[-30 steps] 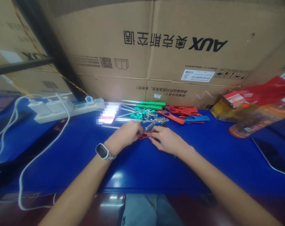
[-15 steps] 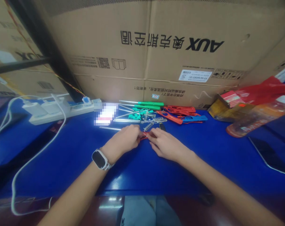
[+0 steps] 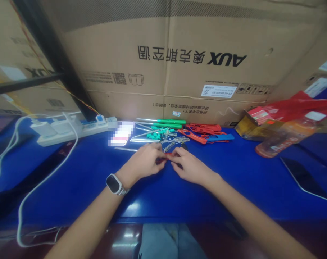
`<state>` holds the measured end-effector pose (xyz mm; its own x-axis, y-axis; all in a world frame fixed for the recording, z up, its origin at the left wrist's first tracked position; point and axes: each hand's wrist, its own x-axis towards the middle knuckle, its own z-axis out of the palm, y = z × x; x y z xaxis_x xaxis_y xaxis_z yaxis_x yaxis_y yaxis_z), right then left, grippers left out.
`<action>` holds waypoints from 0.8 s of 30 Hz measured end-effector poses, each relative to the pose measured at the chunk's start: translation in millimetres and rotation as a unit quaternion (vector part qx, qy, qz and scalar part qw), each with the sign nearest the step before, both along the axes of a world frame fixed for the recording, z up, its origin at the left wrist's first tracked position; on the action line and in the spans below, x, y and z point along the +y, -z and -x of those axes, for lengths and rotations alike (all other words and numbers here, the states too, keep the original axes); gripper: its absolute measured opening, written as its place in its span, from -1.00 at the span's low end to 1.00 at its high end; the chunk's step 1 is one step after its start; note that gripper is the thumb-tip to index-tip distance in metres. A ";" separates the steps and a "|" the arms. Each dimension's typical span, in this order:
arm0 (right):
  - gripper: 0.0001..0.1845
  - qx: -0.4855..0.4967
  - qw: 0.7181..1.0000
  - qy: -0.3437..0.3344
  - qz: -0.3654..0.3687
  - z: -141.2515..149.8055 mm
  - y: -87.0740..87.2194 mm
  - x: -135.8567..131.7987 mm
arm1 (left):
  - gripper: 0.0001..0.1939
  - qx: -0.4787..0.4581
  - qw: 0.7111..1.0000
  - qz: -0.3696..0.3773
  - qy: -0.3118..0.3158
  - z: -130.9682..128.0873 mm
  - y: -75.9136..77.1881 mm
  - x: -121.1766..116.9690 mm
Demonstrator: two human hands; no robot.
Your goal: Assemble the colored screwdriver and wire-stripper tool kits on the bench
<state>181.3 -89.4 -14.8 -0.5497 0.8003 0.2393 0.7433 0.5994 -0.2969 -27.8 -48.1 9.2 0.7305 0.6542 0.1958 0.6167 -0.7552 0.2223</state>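
"What's different around the red piece (image 3: 168, 155)?"

"The left hand (image 3: 144, 162) and right hand (image 3: 191, 166) have brought their fingertips closer together at it, covering more."

"And the left thumb (image 3: 161, 166)?"

"Now it shows on the red piece's near side."

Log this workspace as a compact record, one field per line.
left hand: pinching a small red part
right hand: fingers at the same part
beyond hands: green-handled tools, teal pieces, red pieces, blue piece
far left: power strip
far right: tilted bottle
surface: blue tabletop
backdrop: cardboard box, lettering upside down
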 end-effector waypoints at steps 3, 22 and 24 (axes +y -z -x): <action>-0.68 0.028 0.999 0.006 0.015 -3.5 -0.7 4.5 | -0.84 0.040 0.999 0.002 0.022 -4.1 4.1 -2.2; -0.91 -0.108 0.994 -0.015 -0.028 -2.1 -29.1 65.7 | -0.79 0.037 0.999 0.018 0.029 -9.1 7.4 -3.3; -0.92 -0.089 0.996 -0.019 -0.025 -5.1 -28.5 55.3 | -0.79 0.043 0.999 0.020 0.022 -9.2 5.5 -4.6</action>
